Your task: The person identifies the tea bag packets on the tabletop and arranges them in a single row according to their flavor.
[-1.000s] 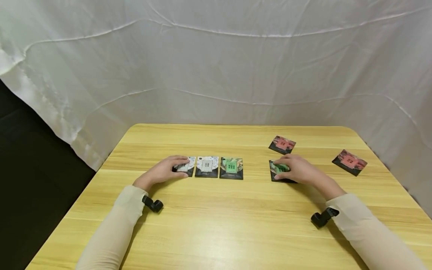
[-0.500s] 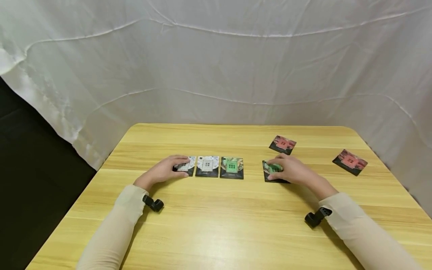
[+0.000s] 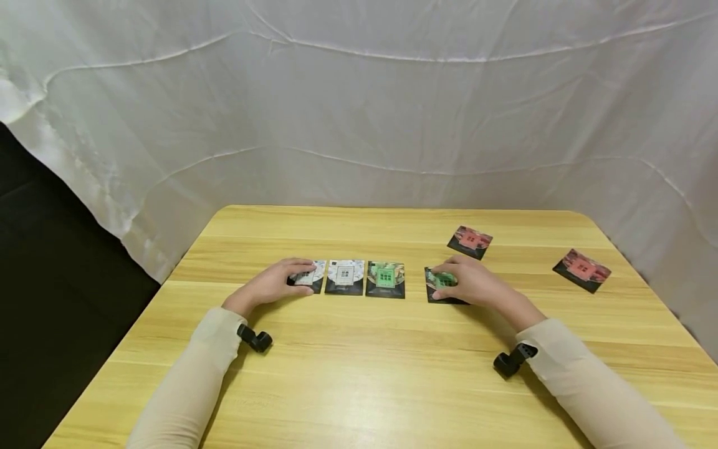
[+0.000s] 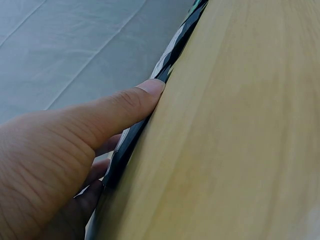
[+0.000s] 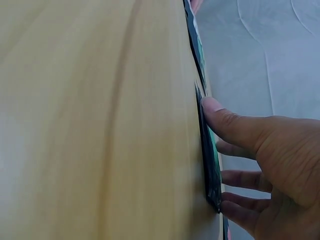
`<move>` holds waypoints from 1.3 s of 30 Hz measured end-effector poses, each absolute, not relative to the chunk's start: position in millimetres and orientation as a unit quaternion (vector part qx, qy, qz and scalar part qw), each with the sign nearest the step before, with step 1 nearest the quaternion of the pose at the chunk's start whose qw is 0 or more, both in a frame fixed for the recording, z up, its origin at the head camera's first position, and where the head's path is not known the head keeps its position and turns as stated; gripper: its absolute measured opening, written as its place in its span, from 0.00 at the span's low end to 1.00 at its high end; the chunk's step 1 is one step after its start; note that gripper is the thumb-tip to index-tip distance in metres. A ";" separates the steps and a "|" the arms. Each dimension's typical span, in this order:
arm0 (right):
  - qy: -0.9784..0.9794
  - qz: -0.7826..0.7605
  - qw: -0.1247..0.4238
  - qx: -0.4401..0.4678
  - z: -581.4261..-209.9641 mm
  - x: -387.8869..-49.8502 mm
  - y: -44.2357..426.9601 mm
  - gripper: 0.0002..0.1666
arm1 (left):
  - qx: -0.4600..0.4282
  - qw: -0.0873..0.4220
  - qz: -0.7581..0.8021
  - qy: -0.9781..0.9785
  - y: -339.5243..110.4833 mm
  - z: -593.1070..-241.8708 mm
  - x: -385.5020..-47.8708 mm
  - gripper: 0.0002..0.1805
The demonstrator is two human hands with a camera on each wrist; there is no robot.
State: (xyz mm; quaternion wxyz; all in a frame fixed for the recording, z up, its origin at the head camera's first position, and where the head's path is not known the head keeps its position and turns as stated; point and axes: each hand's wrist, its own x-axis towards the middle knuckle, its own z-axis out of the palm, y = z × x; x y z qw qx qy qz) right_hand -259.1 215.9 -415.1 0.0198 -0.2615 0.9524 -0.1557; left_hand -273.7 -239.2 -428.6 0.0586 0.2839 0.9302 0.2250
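In the head view my left hand (image 3: 272,285) holds the leftmost white-and-black packet (image 3: 316,277) flat on the table, thumb at its near edge and fingers at its far edge. A second white packet (image 3: 344,275) and a green packet (image 3: 385,277) lie just right of it in a row. My right hand (image 3: 482,287) grips another green packet (image 3: 445,280) across its width, with a gap between it and the row. Its right part is hidden under the palm. In the right wrist view, the thumb of my right hand (image 5: 270,160) touches the edge of the green packet (image 5: 212,155).
Two red-and-black packets lie turned at an angle: one (image 3: 470,241) behind my right hand, the other (image 3: 582,269) farther right. The wooden table (image 3: 336,374) meets a pale hanging cloth (image 3: 359,112) at the back. Dark fabric (image 3: 50,268) is at the left.
My right hand has slid the green packet leftward along the table, narrowing the gap to the row. My left hand and its packet have hardly moved.
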 end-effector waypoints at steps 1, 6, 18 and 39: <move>0.952 -0.156 0.021 -0.262 -415.2 -259.7 214.7 0.38 | 0.284 0.057 0.224 0.930 -239.1 -428.6 -273.6 0.39; 0.951 -0.164 0.029 -0.260 -414.8 -262.5 209.1 0.38 | 0.276 0.061 0.227 0.932 -238.6 -428.2 -273.7 0.39; 0.945 -0.179 0.038 -0.270 -410.8 -264.6 191.3 0.37 | 0.277 0.063 0.231 0.930 -239.1 -428.1 -275.4 0.39; 0.947 -0.170 0.041 -0.270 -410.8 -267.9 178.2 0.37 | 0.281 0.062 0.228 0.930 -238.5 -430.8 -277.6 0.38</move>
